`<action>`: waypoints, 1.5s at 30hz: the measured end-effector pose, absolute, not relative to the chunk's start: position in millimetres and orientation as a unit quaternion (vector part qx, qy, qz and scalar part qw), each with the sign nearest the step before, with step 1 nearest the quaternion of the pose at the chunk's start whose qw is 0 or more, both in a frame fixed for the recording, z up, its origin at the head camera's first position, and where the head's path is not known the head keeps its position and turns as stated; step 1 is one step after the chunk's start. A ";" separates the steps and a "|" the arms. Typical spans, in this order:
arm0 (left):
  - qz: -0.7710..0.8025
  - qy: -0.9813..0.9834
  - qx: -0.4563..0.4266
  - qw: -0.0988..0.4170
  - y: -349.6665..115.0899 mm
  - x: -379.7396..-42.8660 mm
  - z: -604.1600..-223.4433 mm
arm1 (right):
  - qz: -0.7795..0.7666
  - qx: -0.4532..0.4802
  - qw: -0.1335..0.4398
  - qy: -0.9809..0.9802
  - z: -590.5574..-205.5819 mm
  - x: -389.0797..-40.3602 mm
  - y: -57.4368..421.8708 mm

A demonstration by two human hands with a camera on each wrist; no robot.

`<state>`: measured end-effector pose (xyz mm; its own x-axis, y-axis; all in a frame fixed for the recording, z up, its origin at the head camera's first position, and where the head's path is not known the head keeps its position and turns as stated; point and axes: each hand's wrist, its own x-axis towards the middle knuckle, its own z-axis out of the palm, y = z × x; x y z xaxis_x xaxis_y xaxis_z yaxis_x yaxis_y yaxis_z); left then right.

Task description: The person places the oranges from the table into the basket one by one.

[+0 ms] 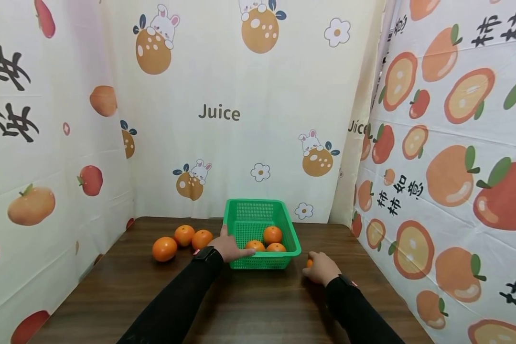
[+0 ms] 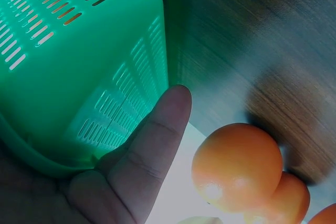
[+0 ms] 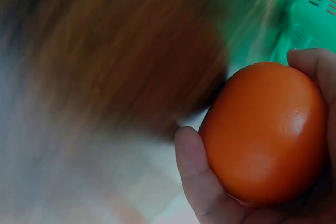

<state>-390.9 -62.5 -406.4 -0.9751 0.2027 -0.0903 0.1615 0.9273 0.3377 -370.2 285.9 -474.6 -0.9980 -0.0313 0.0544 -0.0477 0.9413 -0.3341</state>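
Observation:
A green plastic basket with slotted walls sits on the table, holding three oranges near its front. My left hand rests against the basket's front left corner. Its thumb lies along the front rim, and in the left wrist view a straight finger extends beside the slotted wall. To the right of the basket, my right hand grips an orange, with fingers and thumb around its sides. Most of that fruit is hidden by the hand in the head view.
Three more oranges stand close together on the brown wooden table, left of the basket. Fruit-printed sheets hang behind the table and along both sides.

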 end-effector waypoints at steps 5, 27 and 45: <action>0.165 0.980 0.091 0.061 -64.5 -390.8 -408.2 | 0.193 0.020 0.022 -0.981 -476.2 -364.2 281.5; 0.168 0.979 0.093 0.067 -63.5 -388.2 -403.5 | 0.184 0.018 -0.008 -0.983 -471.6 -352.8 271.7; 0.164 0.980 0.091 0.065 -59.5 -390.2 -406.8 | 0.210 0.032 -0.021 -0.977 -468.2 -324.8 267.7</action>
<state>-390.2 -59.5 -406.8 -0.9751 0.1993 -0.0970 0.1570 0.9300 0.3323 -324.8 267.7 -468.2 -0.9971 -0.0709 -0.0271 -0.0536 0.9100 -0.4112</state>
